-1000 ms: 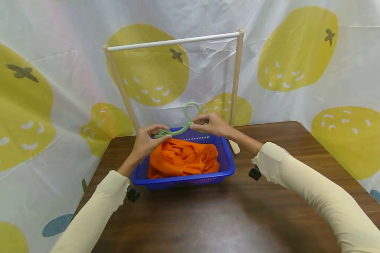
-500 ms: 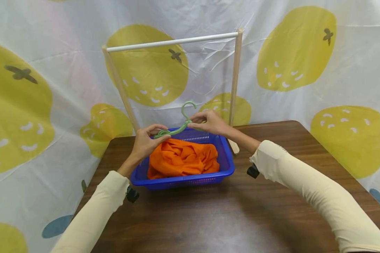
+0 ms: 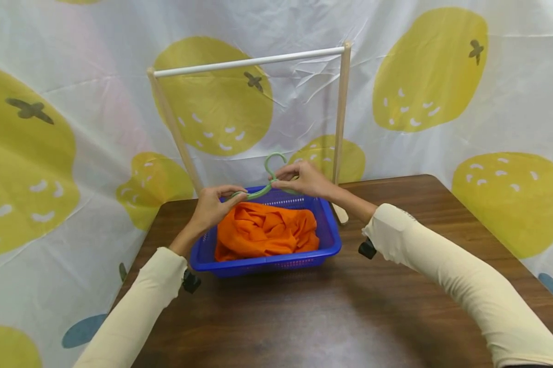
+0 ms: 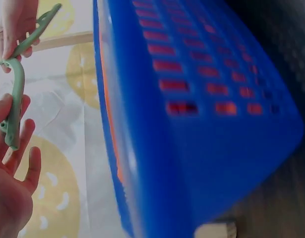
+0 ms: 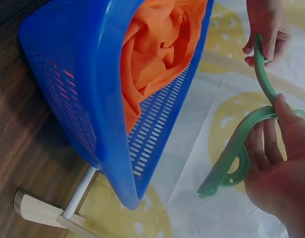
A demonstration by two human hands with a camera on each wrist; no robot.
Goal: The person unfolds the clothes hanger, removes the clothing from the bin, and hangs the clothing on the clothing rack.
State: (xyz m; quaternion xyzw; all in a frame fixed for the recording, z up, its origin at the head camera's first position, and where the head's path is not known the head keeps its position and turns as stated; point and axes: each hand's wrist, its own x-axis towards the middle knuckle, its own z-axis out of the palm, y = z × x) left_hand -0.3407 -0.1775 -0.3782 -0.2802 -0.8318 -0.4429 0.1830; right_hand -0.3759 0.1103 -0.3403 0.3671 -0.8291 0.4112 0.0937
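Both hands hold a small green clothes hanger above the blue basket, its hook upward. My left hand pinches one end of it between thumb and fingers. At the middle, just under the hook, my right hand grips it with thumb and fingertips. In the right wrist view the hanger's arm ends in a small loop near the right palm. Below the hands, a crumpled orange cloth lies in the blue basket. Fingers cover part of the hanger's left end in the head view.
Behind the basket stands a wooden rack with a white rail; one foot shows at the basket's right. The brown table reaches back to a lemon-print curtain.
The hanger's hook has shifted slightly left with my right hand. My left fingers have closed further over the hanger's end, covering the loop seen before. The basket and cloth stay put.
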